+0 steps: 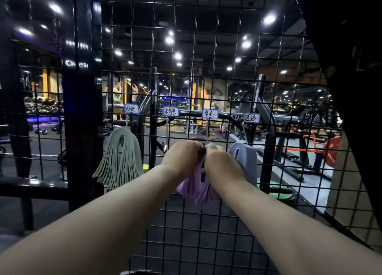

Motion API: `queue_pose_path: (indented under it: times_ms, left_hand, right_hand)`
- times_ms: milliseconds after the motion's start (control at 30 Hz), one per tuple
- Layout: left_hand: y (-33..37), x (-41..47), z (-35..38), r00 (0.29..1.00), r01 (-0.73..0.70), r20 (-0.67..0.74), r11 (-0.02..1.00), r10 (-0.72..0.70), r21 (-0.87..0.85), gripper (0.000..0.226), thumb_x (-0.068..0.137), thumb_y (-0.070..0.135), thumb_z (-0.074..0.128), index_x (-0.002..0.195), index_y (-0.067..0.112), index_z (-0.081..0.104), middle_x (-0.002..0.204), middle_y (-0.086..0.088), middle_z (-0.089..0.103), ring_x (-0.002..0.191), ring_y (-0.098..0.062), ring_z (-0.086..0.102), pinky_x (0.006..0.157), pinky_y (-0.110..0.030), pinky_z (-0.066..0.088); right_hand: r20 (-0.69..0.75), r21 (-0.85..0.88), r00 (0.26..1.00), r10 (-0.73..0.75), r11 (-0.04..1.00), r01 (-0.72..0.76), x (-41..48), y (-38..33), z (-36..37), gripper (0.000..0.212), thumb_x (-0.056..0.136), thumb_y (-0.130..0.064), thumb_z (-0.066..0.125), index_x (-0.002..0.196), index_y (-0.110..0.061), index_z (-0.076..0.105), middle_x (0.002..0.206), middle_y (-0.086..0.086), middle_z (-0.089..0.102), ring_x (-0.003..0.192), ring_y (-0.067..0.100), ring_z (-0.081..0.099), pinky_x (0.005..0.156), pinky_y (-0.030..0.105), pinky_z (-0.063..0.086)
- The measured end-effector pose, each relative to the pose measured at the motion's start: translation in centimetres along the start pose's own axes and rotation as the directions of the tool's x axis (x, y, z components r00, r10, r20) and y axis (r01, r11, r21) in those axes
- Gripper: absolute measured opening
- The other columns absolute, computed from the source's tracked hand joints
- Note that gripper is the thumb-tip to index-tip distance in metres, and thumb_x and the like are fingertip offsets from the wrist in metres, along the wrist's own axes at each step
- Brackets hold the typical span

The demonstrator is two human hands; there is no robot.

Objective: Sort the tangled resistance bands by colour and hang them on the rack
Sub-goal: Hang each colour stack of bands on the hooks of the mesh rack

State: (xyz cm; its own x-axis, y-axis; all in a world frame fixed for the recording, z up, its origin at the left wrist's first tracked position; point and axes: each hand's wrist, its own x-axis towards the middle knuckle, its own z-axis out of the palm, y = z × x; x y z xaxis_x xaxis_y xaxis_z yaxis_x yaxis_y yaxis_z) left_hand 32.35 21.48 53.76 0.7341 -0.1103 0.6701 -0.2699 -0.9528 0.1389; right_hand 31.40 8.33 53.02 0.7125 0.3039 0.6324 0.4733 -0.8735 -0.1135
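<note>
Both forearms reach forward and up to the mesh rack [206, 223]. The left hand [182, 157] and right hand [222, 161] meet knuckle to knuckle, each closed on the purple bands [196, 189] below the third label [210, 114]. Green bands [119, 161] hang at the rack's left, blue bands [245, 159] to the right of the hands. Behind lies a dim gym with ceiling lights.

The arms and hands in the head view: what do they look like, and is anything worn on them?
Both forearms are bare along all that shows, with no sleeve in sight. The left hand and the right hand wear no gloves. No watch, bracelet or ring shows.
</note>
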Motion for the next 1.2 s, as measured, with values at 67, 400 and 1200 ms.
queue_pose_path:
  times_ms: [67,400,1200]
  left_hand:
    - [0.4,-0.2,0.2,1.0,0.015,-0.022,0.999,-0.014,0.039,0.014,0.094,0.012,0.055,0.088,0.015,0.068,0.09,-0.007,0.072,0.082,-0.03,0.068,0.062,-0.033,0.044]
    - [0.6,-1.5,1.9,0.968,0.246,0.098,0.949,-0.231,-0.195,0.009,0.094,0.011,0.053,0.103,0.012,0.049,0.092,-0.006,0.064,0.088,-0.03,0.064,0.07,-0.039,0.051]
    - [-0.3,-4.4,3.4,0.917,0.367,0.382,0.622,-0.115,-0.692,0.072,0.094,-0.009,0.042,0.151,0.025,0.015,0.124,-0.018,0.054,0.1,-0.028,0.065,0.079,-0.042,0.06]
  right_hand:
    - [0.021,0.024,1.0,0.01,1.0,-0.01,-0.2,-0.2,0.1,0.031,0.096,0.006,0.041,0.125,-0.003,0.046,0.123,0.018,0.06,0.11,0.036,0.064,0.072,0.034,0.043]
    - [0.068,0.292,0.985,0.16,0.941,-0.173,-1.0,-0.2,1.1,0.018,0.097,-0.013,0.05,0.115,-0.01,0.047,0.111,0.015,0.065,0.104,0.036,0.063,0.073,0.034,0.044]
    - [0.356,0.502,0.913,0.201,0.783,-0.368,-1.0,0.6,1.9,0.029,0.1,-0.031,0.047,0.123,-0.016,0.037,0.111,0.013,0.063,0.099,0.034,0.064,0.088,0.043,0.053]
